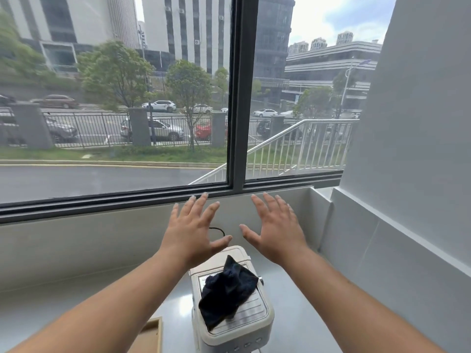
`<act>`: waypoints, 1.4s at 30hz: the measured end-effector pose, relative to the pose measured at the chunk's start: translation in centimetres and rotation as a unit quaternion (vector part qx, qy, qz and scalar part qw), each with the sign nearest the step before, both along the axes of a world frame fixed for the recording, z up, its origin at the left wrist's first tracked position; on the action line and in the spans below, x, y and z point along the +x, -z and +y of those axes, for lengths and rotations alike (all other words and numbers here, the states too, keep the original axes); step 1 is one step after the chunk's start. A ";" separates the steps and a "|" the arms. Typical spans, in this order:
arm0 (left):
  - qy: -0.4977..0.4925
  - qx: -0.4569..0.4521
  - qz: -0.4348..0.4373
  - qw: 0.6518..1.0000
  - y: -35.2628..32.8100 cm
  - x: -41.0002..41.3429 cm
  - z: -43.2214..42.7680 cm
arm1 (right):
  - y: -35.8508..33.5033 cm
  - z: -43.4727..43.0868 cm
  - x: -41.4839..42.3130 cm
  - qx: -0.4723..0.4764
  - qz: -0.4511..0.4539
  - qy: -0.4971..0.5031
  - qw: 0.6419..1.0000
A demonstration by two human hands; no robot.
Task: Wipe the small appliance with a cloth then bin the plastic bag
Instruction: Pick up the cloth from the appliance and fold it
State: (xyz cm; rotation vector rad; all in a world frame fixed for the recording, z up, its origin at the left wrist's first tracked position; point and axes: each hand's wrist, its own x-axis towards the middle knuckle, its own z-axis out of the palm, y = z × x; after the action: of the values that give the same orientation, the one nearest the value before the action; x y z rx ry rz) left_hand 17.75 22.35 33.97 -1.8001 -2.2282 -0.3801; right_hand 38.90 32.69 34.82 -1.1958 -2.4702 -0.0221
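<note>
A small cream-white appliance (pixel 254 324) with a ribbed metal top stands on the grey counter at the bottom centre. A crumpled dark blue cloth (pixel 226 289) lies on its top. My left hand (pixel 191 230) and my right hand (pixel 275 230) are stretched out above and beyond the appliance, palms down, fingers spread, holding nothing and touching nothing. No plastic bag is in view.
A large window with a dark frame (pixel 238 98) fills the wall ahead above a grey sill (pixel 76 240). A thin black cord (pixel 216 229) lies behind the appliance. A cardboard box corner (pixel 153 335) sits left of the appliance. A white wall (pixel 407 174) closes the right side.
</note>
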 end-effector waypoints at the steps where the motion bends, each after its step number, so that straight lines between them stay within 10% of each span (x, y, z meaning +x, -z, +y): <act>1: -0.009 0.000 0.002 1.000 -0.2 0.2 0.1 | -0.1 0.4 0.0 0.002 0.002 -0.010 1.000; 25: -0.188 -0.062 0.008 0.980 2.1 5.2 -1.1 | 4.7 4.8 -1.4 -0.045 -0.011 -0.203 0.978; 42: -0.121 -0.183 -0.056 0.974 6.4 6.0 -2.8 | 8.7 2.0 -1.5 -0.069 -0.140 -0.296 0.942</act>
State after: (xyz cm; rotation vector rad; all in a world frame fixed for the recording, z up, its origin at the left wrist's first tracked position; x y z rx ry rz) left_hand 23.73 19.57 27.55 -1.6671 -2.7040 -0.0217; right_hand 37.44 34.73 26.11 -0.4732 -3.0314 0.1603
